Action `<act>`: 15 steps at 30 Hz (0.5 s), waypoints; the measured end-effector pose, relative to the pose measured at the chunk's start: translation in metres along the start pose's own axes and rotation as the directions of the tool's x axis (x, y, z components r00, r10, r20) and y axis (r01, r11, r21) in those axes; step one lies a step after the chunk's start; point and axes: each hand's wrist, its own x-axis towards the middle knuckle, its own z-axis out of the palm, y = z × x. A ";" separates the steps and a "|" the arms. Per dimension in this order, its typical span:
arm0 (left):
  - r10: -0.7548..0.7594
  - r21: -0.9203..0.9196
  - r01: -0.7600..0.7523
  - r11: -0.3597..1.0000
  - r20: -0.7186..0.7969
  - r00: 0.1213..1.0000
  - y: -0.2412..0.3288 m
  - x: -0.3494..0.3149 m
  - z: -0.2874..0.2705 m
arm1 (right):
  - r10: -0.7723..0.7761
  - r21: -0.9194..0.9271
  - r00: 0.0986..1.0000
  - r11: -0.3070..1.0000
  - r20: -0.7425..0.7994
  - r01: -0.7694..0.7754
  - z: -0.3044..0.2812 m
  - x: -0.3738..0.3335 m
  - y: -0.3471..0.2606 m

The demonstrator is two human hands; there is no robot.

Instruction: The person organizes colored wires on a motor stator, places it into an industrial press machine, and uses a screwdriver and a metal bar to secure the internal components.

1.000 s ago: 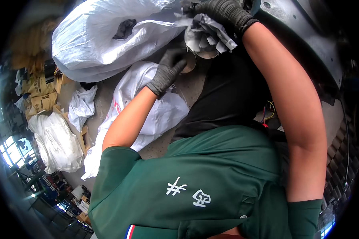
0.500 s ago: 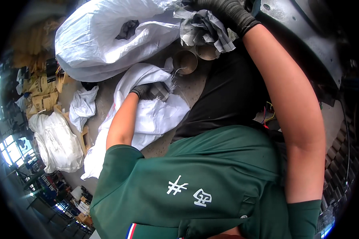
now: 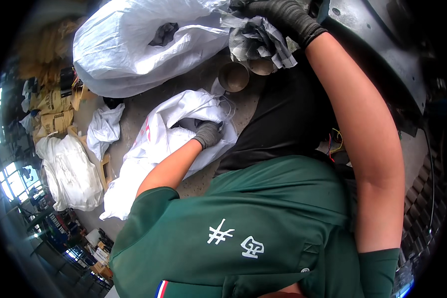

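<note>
My left hand (image 3: 208, 134), in a dark grey knitted glove, reaches into the mouth of a white woven sack (image 3: 159, 134) lying on the floor. Its fingers are hidden inside the opening. At the top edge, my right hand (image 3: 283, 20) wears a similar dark glove, its fingers curled and partly hidden. A crumpled grey-and-black patterned cloth (image 3: 260, 42) hangs under it, apparently in its grip. Left of this hand lies a large, full white woven sack (image 3: 114, 54). A dark crumpled piece (image 3: 164, 35) shows in a gap of that sack.
Two round metal cups or tube ends (image 3: 233, 77) sit on the floor between the sacks and my leg (image 3: 283, 114). A dark metal panel (image 3: 372, 44) rises at upper right. Far left are a bulging white sack (image 3: 72, 174), a small white bag (image 3: 104, 126) and brown paper sacks (image 3: 57, 121).
My left hand has moved right, to the near side of the sack's opening. The grey checked piece that showed beside it is out of sight. My right hand has barely moved.
</note>
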 end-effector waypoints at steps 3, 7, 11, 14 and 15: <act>0.050 0.013 -0.050 0.999 -0.033 0.998 -0.025 0.004 0.008 | -0.075 -0.103 0.997 0.992 -0.022 0.072 -0.001 -0.003 -0.005; 0.000 0.164 0.012 0.986 -0.074 0.997 -0.056 0.011 0.022 | -0.044 0.128 0.998 0.990 -0.047 0.050 0.012 -0.010 -0.013; 0.019 0.185 -0.034 0.982 0.083 0.996 -0.033 0.007 -0.007 | -0.035 -0.194 0.996 0.981 -0.081 0.019 -0.002 -0.007 -0.006; -0.060 0.168 -0.010 0.986 0.409 0.911 -0.018 0.000 -0.041 | -0.030 -0.133 0.997 0.991 -0.065 0.022 -0.006 -0.010 -0.005; 0.035 0.199 -0.115 0.973 0.367 0.929 -0.022 -0.005 -0.044 | -0.032 -0.131 0.997 0.991 -0.067 0.023 -0.007 -0.009 -0.004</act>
